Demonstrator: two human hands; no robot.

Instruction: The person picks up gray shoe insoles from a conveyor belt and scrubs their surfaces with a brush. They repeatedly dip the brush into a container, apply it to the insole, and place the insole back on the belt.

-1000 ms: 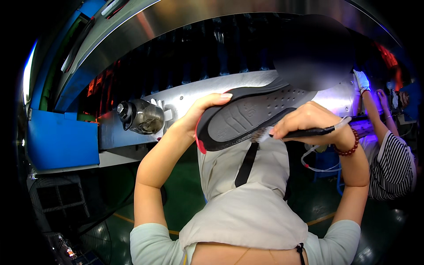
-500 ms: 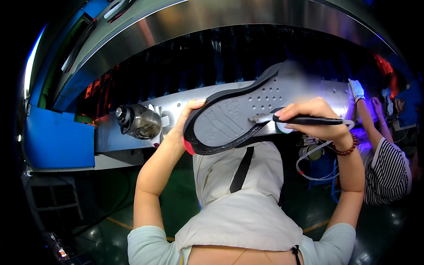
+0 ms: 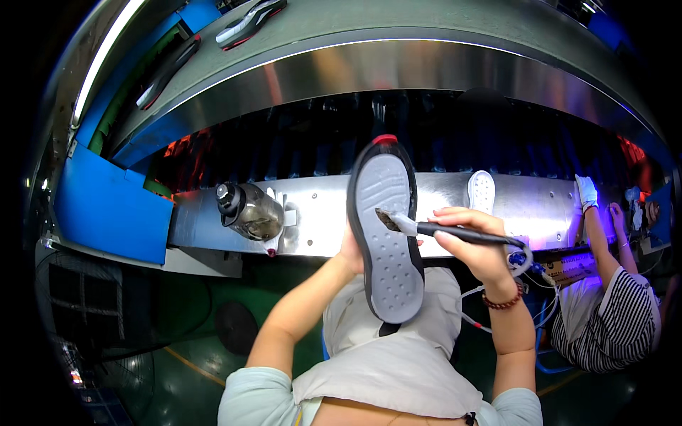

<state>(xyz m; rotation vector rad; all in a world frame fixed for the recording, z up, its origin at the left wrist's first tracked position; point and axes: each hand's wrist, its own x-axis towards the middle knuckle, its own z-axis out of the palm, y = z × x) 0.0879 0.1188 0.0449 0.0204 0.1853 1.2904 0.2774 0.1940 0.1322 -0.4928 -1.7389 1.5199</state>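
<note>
My left hand (image 3: pixel 351 250) is closed round the side of a shoe sole (image 3: pixel 389 192), most of its fingers hidden behind it. The sole has a black rim, a grey dimpled inner face and a red tip that points away from me. It stands nearly lengthwise in front of my lap, grey face toward me. In my right hand (image 3: pixel 474 245) is a brush (image 3: pixel 455 231) with a black handle and a pale tube leading from its end. The dark bristles lie over the middle of the grey face, seemingly touching it.
On the metal ledge stand a dark translucent bottle (image 3: pixel 250 211) at left and a white sole-shaped piece (image 3: pixel 481 192) right of centre. A conveyor belt (image 3: pixel 341 28) beyond carries further soles (image 3: pixel 250 23). At right, a co-worker's gloved hand (image 3: pixel 587 192) rests under violet light.
The sole has turned from lying slantwise to nearly lengthwise, its red tip swinging from near left to far end. The brush has shifted left with my right hand. My view now takes in more conveyor.
</note>
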